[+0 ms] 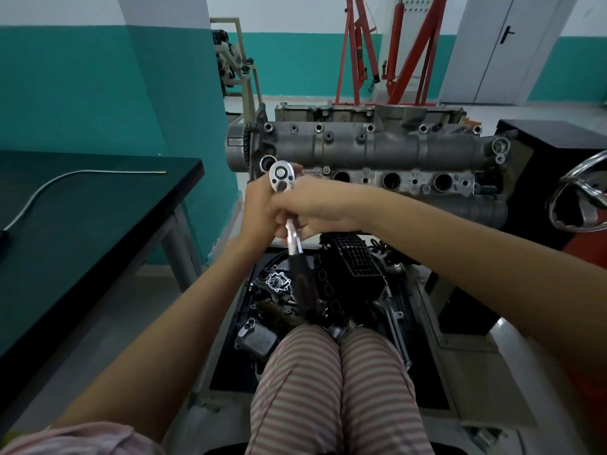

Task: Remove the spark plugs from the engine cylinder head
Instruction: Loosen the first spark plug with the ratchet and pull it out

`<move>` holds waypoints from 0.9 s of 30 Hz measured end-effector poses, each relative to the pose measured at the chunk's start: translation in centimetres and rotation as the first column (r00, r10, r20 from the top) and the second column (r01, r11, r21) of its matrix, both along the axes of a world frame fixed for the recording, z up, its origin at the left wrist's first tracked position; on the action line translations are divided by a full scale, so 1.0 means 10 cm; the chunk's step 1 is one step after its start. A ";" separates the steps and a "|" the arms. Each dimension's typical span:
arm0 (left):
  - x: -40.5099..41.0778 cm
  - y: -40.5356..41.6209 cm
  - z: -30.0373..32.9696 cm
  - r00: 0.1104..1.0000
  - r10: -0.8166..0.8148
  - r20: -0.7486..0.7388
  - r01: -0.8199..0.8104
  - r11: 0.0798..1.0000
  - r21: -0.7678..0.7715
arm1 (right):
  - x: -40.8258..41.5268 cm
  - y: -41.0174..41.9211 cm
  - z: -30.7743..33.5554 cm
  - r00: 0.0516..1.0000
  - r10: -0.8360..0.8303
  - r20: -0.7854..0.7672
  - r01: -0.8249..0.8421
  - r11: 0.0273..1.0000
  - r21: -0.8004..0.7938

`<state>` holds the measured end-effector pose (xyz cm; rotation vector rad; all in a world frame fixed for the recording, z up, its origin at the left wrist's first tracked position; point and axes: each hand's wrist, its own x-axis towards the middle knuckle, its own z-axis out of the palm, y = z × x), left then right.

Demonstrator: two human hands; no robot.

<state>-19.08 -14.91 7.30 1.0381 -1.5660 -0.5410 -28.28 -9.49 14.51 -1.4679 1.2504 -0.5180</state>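
Left hand (259, 208): fingers curled around the ratchet wrench (289, 218) just below its head. Right hand (305, 208): wrapped over the wrench shaft, touching the left hand. Wrench: head up, black grip hanging down. Engine cylinder head (377, 152): just behind the hands, plug holes showing; spark plugs not visible. Dark tabletop (82, 198): left.

A dark worktop (98, 205) stands left of the engine cylinder head (371, 159), bearing a thin bent metal rod (65, 178) with a brass-coloured tip. Below the cylinder head, a black tray (226, 362) on the stand's base holds loose engine parts, among them a ribbed black housing (356, 257).
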 end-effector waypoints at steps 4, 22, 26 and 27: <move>0.09 -0.05 0.11 0.949 0.025 0.315 0.035 0.982 -0.184 | -0.18 -0.11 0.18 0.482 -0.319 -0.816 -0.401 0.748 -0.530; -0.03 -0.09 -0.08 0.977 0.088 0.193 -0.061 0.988 -0.143 | -0.20 -0.16 0.22 0.437 -0.388 -0.811 -0.432 0.701 -0.568; -0.05 -0.08 -0.06 0.976 0.123 0.178 -0.094 0.982 -0.162 | -0.17 -0.19 0.21 0.317 -0.573 -0.756 -0.584 0.510 -0.631; -0.03 -0.07 -0.07 0.981 0.118 0.156 -0.093 0.983 -0.160 | -0.14 -0.18 0.14 0.367 -0.571 -0.734 -0.545 0.507 -0.668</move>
